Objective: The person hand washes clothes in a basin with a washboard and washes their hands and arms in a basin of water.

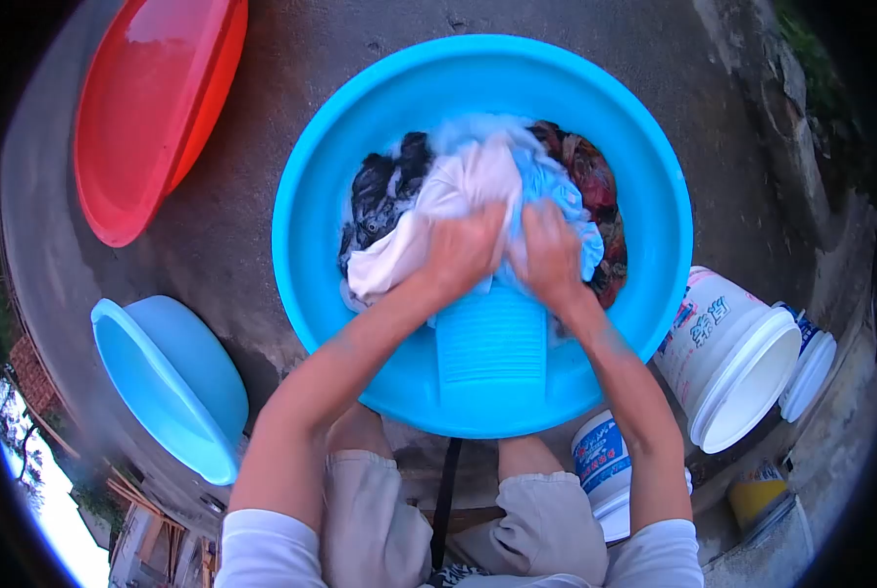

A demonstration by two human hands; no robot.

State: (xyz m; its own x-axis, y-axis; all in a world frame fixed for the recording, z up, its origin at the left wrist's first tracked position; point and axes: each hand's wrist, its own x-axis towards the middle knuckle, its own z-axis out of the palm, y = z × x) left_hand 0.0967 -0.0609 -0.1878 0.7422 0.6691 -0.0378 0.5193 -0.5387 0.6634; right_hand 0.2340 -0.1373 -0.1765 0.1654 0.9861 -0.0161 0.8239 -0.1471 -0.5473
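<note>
Evidently for a straight reach, the ridged washboard [492, 343] sits at the near side of the large blue basin [483, 61], between the forearms, and just beyond its ridges the left hand [466, 250] is clenched on a bunched pale pink garment [466, 181] in the basin's middle. Just beside it, the right hand [548, 250] curls near a light blue garment [552, 181], too blurred to tell what it grips, while black clothes [375, 196] and red patterned clothes [592, 176] lie either side, a placing that probably keeps them out of the way.
</note>
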